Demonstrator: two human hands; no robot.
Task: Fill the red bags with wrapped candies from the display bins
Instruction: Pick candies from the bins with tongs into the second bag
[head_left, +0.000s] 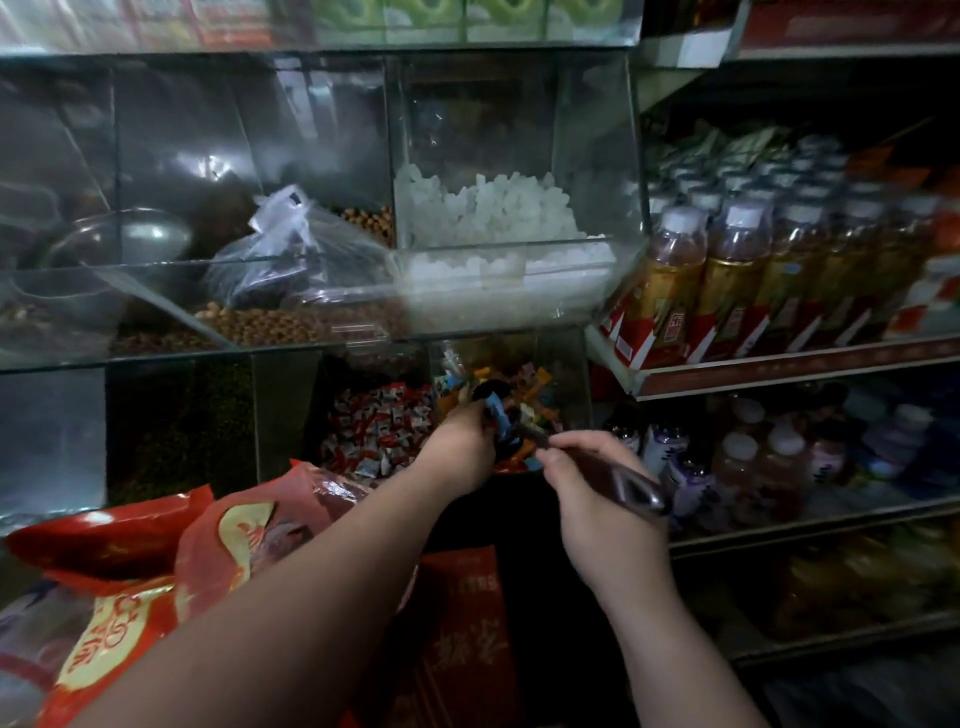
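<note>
Grips the scoop (631, 488) handle in curled right hand (587, 483) fingers; pinches wrapped candies (493, 410) over the bin (571, 384) with left hand (460, 441) fingers.

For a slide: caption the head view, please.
Right hand grips a dark scoop while the left hand reaches among the assorted wrapped candies, red bags lying lower left.

Display case (208, 358) layout
The rock sugar bin (488, 208) is set above the mixed candy bin (519, 382), a second candy bin (379, 431) lying left of it; bags (130, 545) are laid in front at lower left; bottles (727, 270) are shelved to the right.
</note>
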